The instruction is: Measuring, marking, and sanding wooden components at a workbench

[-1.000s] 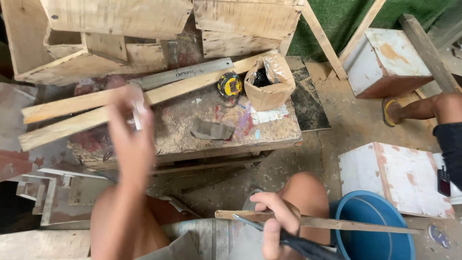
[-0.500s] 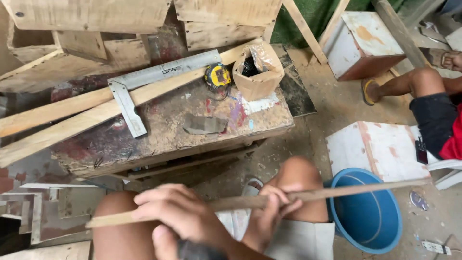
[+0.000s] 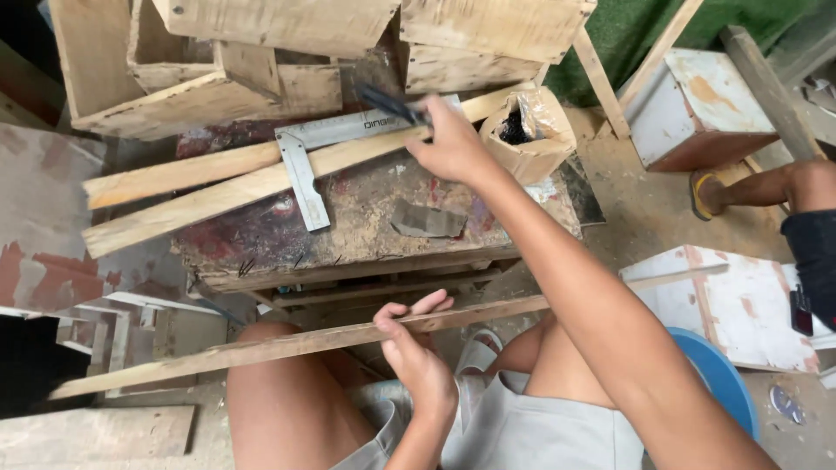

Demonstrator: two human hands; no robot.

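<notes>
My left hand (image 3: 420, 352) grips a long thin wooden strip (image 3: 261, 348) that lies across my knees, fingers curled over its top edge. My right hand (image 3: 453, 144) is stretched out over the low workbench (image 3: 366, 235), closed on a dark bladed tool (image 3: 387, 103) whose end points up and left. The tool sits just above a metal try square (image 3: 305, 165), which rests on two long wooden planks (image 3: 200, 187). A brown paper bag (image 3: 533, 130) with dark contents stands right beside my right hand.
Rough wooden crates (image 3: 261, 61) are stacked behind the bench. White painted boxes (image 3: 697, 96) (image 3: 731, 296) sit at the right, with a blue bucket (image 3: 718, 374) near my knee. Another person's leg (image 3: 766, 187) with a sandal is at the right edge.
My right hand left the strip at my lap and reached up to the bench top with the dark tool. My left hand now holds the strip alone.
</notes>
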